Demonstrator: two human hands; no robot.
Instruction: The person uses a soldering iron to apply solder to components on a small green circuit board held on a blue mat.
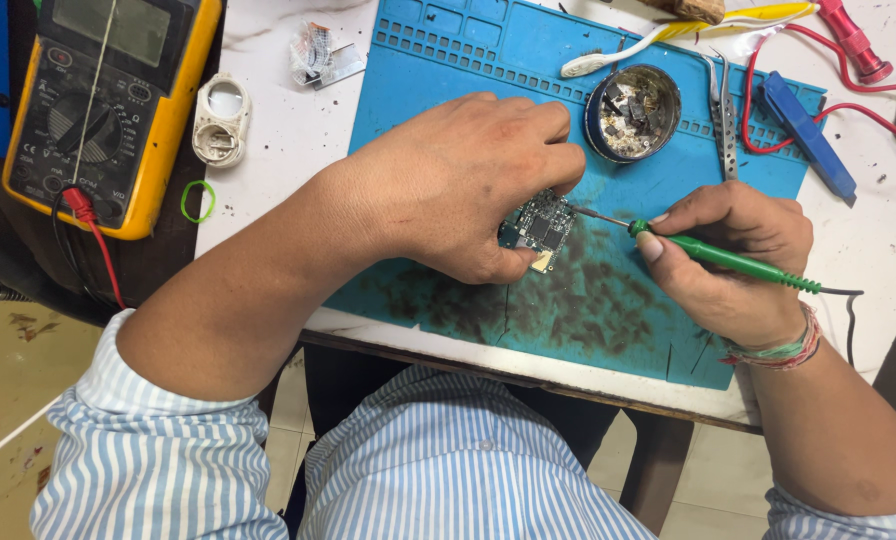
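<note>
Your white table [268,130] carries a blue work mat [488,60], stained dark across its near half, and you keep all the fine work on that mat so the tabletop itself stays out of it. Off the mat to your left, a yellow multimeter [108,100] lies with its red lead [93,235] trailing off the near edge, within reach but clear of your arms. Your left hand [458,185] arches over the small circuit board [540,228], fingers and thumb closed on its edges, pinning it flat against the mat near the middle so it cannot slide under the tool. Your right hand [733,265] is clamped pen-style around the green-handled soldering iron [728,262], gripped close to the front for control, with its thin metal tip angled in to meet the board's right edge; whether it is quite touching, you cannot tell. Just beyond your left knuckles sits a round metal tin [633,112] of small loose parts, handy for picking from. Beside the tin lie tweezers [725,120], then a blue flat tool [808,135] and a white toothbrush [658,40] along the far edge. A green rubber band [197,201] rests by the multimeter.
</note>
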